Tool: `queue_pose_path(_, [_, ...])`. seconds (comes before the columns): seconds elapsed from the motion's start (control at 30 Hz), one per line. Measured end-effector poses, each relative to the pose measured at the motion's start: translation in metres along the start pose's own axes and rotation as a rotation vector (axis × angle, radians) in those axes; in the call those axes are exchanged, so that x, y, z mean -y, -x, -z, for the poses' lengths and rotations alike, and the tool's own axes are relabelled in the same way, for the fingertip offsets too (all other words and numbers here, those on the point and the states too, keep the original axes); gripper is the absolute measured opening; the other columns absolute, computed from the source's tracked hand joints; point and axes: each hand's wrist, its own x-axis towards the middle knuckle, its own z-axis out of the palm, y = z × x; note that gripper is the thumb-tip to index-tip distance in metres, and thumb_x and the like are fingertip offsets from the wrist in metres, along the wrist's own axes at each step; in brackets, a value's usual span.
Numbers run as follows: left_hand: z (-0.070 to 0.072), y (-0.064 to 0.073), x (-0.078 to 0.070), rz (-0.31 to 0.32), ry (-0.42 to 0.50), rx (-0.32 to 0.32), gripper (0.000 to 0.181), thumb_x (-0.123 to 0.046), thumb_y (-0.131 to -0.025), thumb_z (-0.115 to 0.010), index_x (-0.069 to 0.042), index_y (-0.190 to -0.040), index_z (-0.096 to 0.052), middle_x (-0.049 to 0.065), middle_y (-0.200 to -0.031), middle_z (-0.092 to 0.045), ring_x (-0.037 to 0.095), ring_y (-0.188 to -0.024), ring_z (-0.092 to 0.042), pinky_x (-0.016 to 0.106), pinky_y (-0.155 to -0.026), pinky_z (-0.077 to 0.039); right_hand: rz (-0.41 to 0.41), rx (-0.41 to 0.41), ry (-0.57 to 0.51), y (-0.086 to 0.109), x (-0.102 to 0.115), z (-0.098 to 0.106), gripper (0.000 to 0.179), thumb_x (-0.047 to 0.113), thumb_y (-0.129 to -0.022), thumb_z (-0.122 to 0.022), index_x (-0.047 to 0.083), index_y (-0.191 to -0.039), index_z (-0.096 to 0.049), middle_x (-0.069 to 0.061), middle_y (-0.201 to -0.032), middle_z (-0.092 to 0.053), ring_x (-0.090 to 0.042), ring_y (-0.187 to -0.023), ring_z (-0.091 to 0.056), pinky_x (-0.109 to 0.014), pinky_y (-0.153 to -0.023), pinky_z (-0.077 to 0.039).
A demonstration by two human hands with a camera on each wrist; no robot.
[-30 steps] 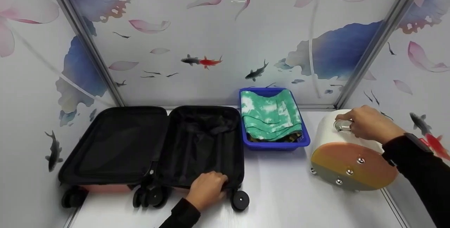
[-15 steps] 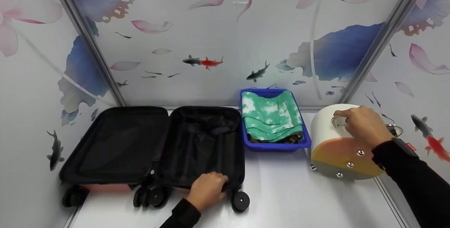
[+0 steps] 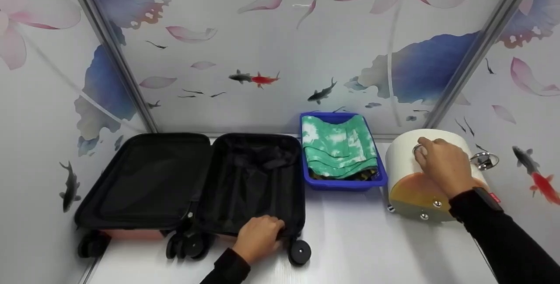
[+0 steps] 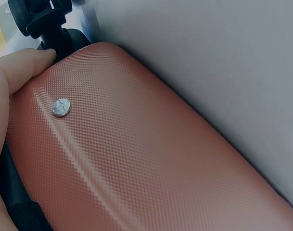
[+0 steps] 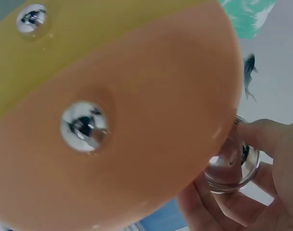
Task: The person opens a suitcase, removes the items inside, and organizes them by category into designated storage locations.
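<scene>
An open suitcase point(image 3: 258, 174) with a black lining lies flat at the left, its two halves side by side. My left hand point(image 3: 260, 238) grips the near rim of the right half; in the left wrist view the thumb point(image 4: 31, 67) lies on its textured pink shell point(image 4: 136, 139) beside a wheel mount. At the right, my right hand point(image 3: 444, 166) holds a shiny metal ring handle point(image 5: 249, 168) on a rounded white case point(image 3: 398, 155). The case has an orange, yellow and grey end with chrome knobs point(image 5: 83, 126). A second ring handle point(image 3: 484, 160) sticks out at its right.
A blue basket point(image 3: 345, 184) with folded green-and-white cloth point(image 3: 337, 146) stands between suitcase and case, near the back wall. Black suitcase wheels point(image 3: 299, 252) point toward me. Printed wall panels enclose the back and both sides of the white table point(image 3: 350, 240).
My right hand has shifted the white case slightly back and turned it, showing less of its coloured end. Its right ring handle has come into view. The left hand stays on the suitcase rim.
</scene>
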Motion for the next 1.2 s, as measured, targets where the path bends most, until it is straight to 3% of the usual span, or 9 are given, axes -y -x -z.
queue_pose_path(0.17, [0.000, 0.000, -0.001, -0.002, 0.000, -0.003, 0.025, -0.034, -0.080, -0.094, -0.021, -0.092, -0.077, -0.006, -0.089, -0.078, 0.019, -0.082, -0.074, 0.040, -0.069, -0.061, -0.046, 0.040, -0.009, 0.007, 0.002, -0.004, 0.042, 0.015, -0.099, -0.074, -0.001, -0.138, -0.066, -0.042, -0.119, -0.069, -0.067, -0.093, -0.068, -0.078, -0.077, -0.055])
queue_pose_path(0.4, [0.000, 0.000, -0.001, -0.004, -0.003, -0.002, 0.025, -0.034, -0.080, -0.093, -0.021, -0.093, -0.077, -0.006, -0.089, -0.078, 0.019, -0.082, -0.075, 0.040, -0.069, -0.061, -0.053, 0.079, -0.033, 0.006, -0.003, -0.012, 0.061, 0.012, -0.097, -0.080, -0.001, -0.152, -0.055, -0.044, -0.132, -0.061, -0.068, -0.110, -0.061, -0.079, -0.084, -0.054])
queue_pose_path(1.0, [0.006, 0.001, -0.002, 0.016, 0.018, 0.005, 0.025, -0.035, -0.081, -0.095, -0.020, -0.091, -0.077, -0.006, -0.088, -0.078, 0.019, -0.080, -0.074, 0.039, -0.069, -0.061, -0.031, -0.012, -0.106, -0.032, -0.016, -0.045, 0.070, 0.000, -0.093, -0.079, -0.002, -0.157, -0.052, -0.044, -0.134, -0.059, -0.065, -0.111, -0.056, -0.074, -0.097, -0.048])
queue_pose_path(1.2, [0.004, -0.001, -0.003, 0.017, 0.019, 0.010, 0.025, -0.035, -0.081, -0.094, -0.020, -0.092, -0.077, -0.006, -0.088, -0.077, 0.018, -0.080, -0.073, 0.039, -0.068, -0.061, -0.042, -0.037, -0.110, -0.039, -0.021, -0.053, 0.069, -0.001, -0.093, -0.077, -0.002, -0.157, -0.052, -0.043, -0.141, -0.058, -0.066, -0.110, -0.057, -0.074, -0.093, -0.048])
